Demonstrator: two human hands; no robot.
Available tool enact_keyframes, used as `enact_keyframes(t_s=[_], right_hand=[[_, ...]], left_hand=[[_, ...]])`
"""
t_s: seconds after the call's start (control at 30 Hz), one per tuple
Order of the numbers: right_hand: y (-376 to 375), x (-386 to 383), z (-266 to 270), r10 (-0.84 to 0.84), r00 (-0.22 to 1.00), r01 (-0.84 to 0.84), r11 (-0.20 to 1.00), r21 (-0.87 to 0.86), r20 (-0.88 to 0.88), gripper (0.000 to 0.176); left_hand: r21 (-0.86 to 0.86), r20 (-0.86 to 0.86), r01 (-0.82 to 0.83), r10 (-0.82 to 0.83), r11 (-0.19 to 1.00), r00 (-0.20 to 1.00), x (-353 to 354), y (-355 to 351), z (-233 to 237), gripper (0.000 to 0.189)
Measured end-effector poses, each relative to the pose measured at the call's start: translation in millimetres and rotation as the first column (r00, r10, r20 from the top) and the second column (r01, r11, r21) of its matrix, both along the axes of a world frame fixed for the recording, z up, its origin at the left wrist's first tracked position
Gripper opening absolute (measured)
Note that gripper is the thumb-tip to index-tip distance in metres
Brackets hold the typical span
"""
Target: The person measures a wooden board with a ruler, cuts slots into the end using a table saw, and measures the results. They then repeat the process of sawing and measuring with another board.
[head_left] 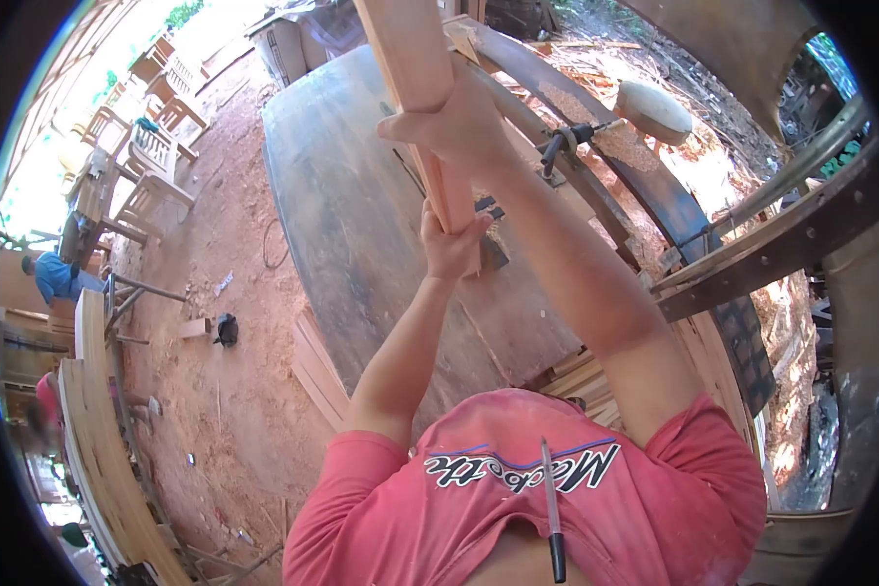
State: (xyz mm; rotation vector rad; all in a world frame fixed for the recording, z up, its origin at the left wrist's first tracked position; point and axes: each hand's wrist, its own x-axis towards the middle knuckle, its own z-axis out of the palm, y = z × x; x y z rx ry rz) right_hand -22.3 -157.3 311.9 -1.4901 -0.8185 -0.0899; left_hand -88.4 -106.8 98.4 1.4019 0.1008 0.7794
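Observation:
A long, squared piece of light reddish lumber, a wooden board (408, 49), is held up over the worktable (347, 195), its far end running out of the top of the view. My right hand (464, 127) is wrapped round the board's middle, thumb reaching across to its left side. Lower down, nearer my body, my left hand (447, 244) closes round the same board close to its near end. Just behind that end, a dark metal fitting (493, 256) shows on the tabletop, partly covered by the hand and board.
A metal clamp-like part (564, 146) sits on the frame to the right, near a pale rounded object (654, 110). Stacked boards (317, 361) lean at the table's left. Wooden chairs (156, 161) and a person in blue (59, 278) are farther left.

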Motion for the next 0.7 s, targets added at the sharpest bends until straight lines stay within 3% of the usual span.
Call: enact_keyframes(t_s=[0.03, 0.1, 0.2, 0.23, 0.3, 0.37, 0.43, 0.5, 0.53, 0.6, 0.63, 0.7], right_hand=[[1, 4, 1, 0.001, 1.000, -0.001, 1.000, -0.009, -0.013, 0.081], [3, 13, 0, -0.011, 0.999, 0.009, 0.999, 0.045, 0.048, 0.061], [3, 11, 7, -0.024, 0.996, 0.025, 1.000, -0.008, 0.091, 0.047], [1, 13, 7, -0.028, 0.997, 0.030, 0.999, -0.017, 0.075, 0.047], [-3, 17, 3, 0.075, 0.997, -0.076, 0.997, -0.030, -0.030, 0.077], [-5, 17, -3, 0.104, 0.987, -0.106, 0.994, -0.004, -0.122, 0.072], [-5, 12, -6, 0.131, 0.970, -0.126, 0.991, 0.033, -0.206, 0.067], [-5, 4, -7, 0.143, 0.990, -0.141, 0.971, 0.191, 0.002, 0.059], [-3, 6, -10, 0.144, 0.990, -0.141, 0.972, 0.187, -0.003, 0.059], [0, 11, -19, 0.087, 0.995, -0.085, 0.996, 0.032, -0.058, 0.042], [2, 13, -21, 0.088, 0.994, -0.085, 0.996, 0.037, -0.065, 0.042], [8, 16, -23, -0.009, 0.999, 0.008, 1.000, 0.012, 0.049, 0.039]], left_hand=[[0.018, 0.070, -0.024, 0.022, 1.000, 0.997, 4, -2, -2, 0.049], [0.014, 0.038, -0.066, 0.065, 0.998, 0.997, 14, -7, -5, 0.051], [0.019, -0.024, -0.118, 0.118, 0.993, 0.993, 17, -8, -4, 0.053], [0.019, -0.059, -0.137, 0.138, 0.990, 0.989, 17, -7, -8, 0.055], [-0.020, -0.079, -0.067, 0.065, 0.998, 0.995, 20, 0, -20, 0.056], [-0.054, -0.073, -0.006, 0.002, 0.999, 0.997, 19, 2, -14, 0.058], [0.005, 0.052, 0.008, -0.008, 1.000, 0.999, 17, 2, -8, 0.061], [0.052, 0.076, -0.060, 0.056, 0.997, 0.996, 22, 1, -13, 0.062], [0.102, 0.103, -0.128, 0.118, 0.986, 0.988, 23, -1, -14, 0.063], [0.094, 0.090, -0.121, 0.112, 0.988, 0.990, 22, -2, -17, 0.064], [0.090, 0.085, -0.112, 0.105, 0.990, 0.991, 22, -1, -19, 0.064], [0.088, 0.060, -0.113, 0.108, 0.990, 0.992, 23, 4, -24, 0.064]])
